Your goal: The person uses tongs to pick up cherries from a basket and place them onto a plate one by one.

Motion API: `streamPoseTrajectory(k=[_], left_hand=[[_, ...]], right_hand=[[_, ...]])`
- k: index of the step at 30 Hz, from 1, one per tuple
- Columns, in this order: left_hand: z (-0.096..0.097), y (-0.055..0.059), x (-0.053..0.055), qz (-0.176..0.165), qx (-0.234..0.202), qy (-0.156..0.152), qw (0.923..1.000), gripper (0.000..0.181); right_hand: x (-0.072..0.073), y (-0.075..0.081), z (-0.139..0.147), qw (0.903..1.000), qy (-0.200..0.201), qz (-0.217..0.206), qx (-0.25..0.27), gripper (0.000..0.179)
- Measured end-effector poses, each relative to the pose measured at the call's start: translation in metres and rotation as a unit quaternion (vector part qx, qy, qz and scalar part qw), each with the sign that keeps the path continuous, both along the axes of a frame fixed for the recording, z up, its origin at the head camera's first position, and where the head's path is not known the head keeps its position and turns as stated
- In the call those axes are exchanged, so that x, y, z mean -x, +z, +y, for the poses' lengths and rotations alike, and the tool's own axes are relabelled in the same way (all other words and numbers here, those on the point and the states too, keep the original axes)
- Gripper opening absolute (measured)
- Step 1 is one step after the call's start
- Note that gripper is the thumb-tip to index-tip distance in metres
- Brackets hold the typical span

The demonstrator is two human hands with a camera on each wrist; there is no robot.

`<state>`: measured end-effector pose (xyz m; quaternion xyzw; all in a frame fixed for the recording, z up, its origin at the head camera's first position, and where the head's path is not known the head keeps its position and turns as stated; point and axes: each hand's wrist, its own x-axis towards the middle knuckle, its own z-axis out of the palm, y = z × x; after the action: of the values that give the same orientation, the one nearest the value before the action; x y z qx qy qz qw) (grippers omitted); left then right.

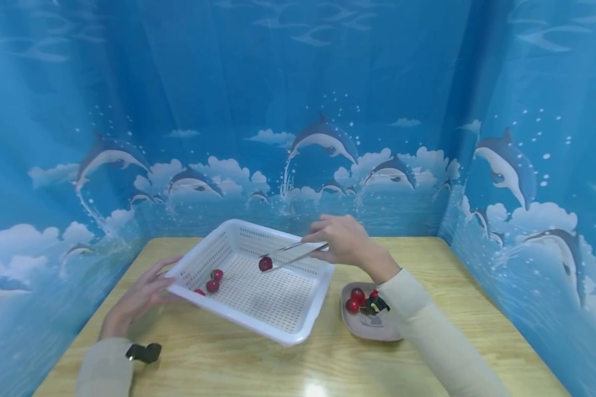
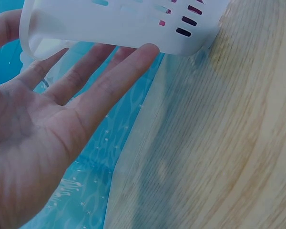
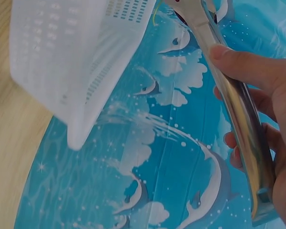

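My left hand holds a white plastic basket at its left end, the thumb at the rim and the fingers stretched along its underside. The basket is tilted, its left end lower. A few dark red cherries have gathered toward that end. My right hand grips metal tongs, thumb on one arm and fingers round the other. Between the tong tips, over the basket's inside, is a single cherry. In the right wrist view the tongs run up beside the basket.
A small pinkish plate with several cherries stands on the wooden table, partly under my right forearm. A blue dolphin-print curtain encloses the back and sides. A black wrist camera sits on my left sleeve.
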<state>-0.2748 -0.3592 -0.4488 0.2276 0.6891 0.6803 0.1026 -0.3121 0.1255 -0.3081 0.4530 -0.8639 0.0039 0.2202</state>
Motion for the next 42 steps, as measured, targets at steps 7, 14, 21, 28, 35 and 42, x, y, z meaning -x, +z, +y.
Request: streamPoseTrajectory(k=[7,14,21,28,35,42], left_hand=[[0.001,0.001,0.0,0.0,0.004,0.007,1.0,0.053],[0.0,0.0,0.0,0.004,0.001,0.003,1.0,0.053],[-0.001,-0.001,0.0,0.005,-0.003,-0.004,1.0,0.054],[-0.001,0.001,-0.002,0.002,0.008,0.006,1.0,0.055],[-0.001,0.002,-0.002,-0.003,0.023,0.017,0.9996,0.056],[0.001,0.003,-0.002,-0.006,0.029,0.023,0.9993,0.056]], right_hand=[[-0.004,0.001,0.022,0.9999,-0.007,0.003,0.013,0.031],[-0.009,0.0,0.045,0.9995,-0.006,0.017,0.025,0.03],[-0.015,0.0,0.068,0.998,-0.002,0.054,0.034,0.031],[-0.019,-0.004,0.09,0.9953,0.006,0.088,0.04,0.032],[-0.024,-0.006,0.108,0.9923,0.012,0.113,0.048,0.032],[-0.039,-0.003,0.127,0.9943,-0.002,0.096,0.044,0.035]])
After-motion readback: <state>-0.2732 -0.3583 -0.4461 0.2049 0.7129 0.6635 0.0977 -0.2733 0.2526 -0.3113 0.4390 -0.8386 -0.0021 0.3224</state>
